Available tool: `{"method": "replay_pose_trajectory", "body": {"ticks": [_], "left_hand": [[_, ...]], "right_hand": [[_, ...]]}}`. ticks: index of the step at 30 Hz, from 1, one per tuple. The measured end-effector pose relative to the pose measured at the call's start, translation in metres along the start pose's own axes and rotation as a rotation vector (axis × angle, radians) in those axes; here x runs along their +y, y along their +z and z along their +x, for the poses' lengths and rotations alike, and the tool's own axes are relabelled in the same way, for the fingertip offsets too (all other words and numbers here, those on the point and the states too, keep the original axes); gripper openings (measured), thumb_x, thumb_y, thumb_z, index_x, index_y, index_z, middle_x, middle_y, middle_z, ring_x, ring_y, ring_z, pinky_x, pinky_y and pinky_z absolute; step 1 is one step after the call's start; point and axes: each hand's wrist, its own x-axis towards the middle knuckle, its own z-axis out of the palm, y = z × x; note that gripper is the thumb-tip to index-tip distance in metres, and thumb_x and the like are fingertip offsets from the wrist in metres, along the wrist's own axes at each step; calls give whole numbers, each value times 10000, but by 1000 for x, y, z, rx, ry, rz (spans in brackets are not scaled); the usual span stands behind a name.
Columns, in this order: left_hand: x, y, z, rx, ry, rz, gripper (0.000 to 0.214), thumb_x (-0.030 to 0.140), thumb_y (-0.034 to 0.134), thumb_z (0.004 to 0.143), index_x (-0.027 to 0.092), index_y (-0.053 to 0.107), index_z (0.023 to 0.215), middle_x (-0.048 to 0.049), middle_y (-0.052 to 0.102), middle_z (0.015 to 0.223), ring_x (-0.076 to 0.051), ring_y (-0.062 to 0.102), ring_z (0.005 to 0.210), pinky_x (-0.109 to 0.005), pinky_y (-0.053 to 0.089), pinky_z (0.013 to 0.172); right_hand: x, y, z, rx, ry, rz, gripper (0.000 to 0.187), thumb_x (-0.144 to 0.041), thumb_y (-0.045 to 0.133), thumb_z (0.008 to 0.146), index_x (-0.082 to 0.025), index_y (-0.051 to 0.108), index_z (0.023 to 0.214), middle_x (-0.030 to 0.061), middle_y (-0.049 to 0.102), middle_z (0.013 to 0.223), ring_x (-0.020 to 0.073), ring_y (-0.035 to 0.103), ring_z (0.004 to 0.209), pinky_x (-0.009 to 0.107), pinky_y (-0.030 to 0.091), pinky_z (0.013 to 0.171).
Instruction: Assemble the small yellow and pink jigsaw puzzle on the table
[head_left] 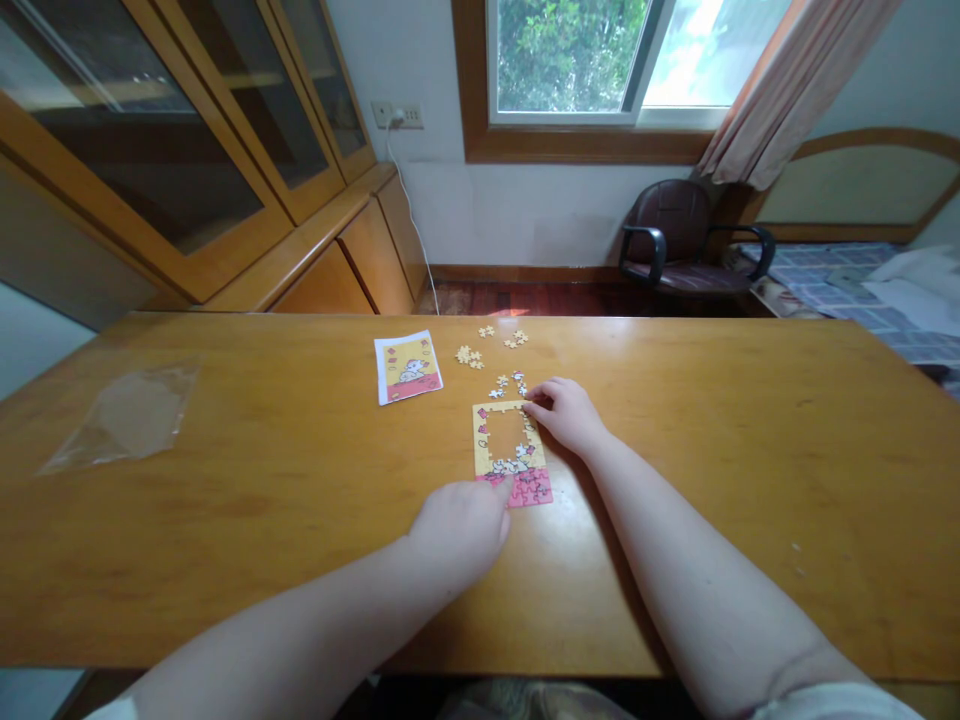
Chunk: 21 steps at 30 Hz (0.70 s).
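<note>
A partly assembled jigsaw puzzle point(534, 486) lies flat on the table, pink along the bottom, with white cartoon figures above it and yellow at the sides. Bare wood shows through the gap in its middle. My left hand point(463, 525) is at its lower left, index finger stretched onto the pink part and the other fingers curled, holding nothing. At the upper right corner is my right hand point(568, 412), thumb and fingers bent together against the puzzle's edge; anything between the fingertips is hidden. Just beyond lie several loose printed pieces point(497, 393).
More loose pieces, pale side up point(469, 356), lie farther back. Left of them is a reference picture card point(410, 368). A clear plastic bag point(131, 415) is on the left of the wooden table point(285, 560). Past the far edge stand a cabinet point(300, 240) and an office chair point(679, 235).
</note>
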Motion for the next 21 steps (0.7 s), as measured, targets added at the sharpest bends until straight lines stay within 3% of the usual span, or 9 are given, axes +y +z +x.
{"method": "replay_pose_trajectory", "body": {"ticks": [21], "left_hand": [[-2, 3, 4, 58, -17, 30, 438, 233, 397, 881, 266, 566, 1284, -95, 718, 959, -279, 686, 836, -388, 536, 711]], "right_hand": [[-3, -1, 0, 1, 8, -6, 93, -289, 689, 784, -205, 696, 826, 40, 686, 860, 187, 593, 837, 312, 436, 791]]}}
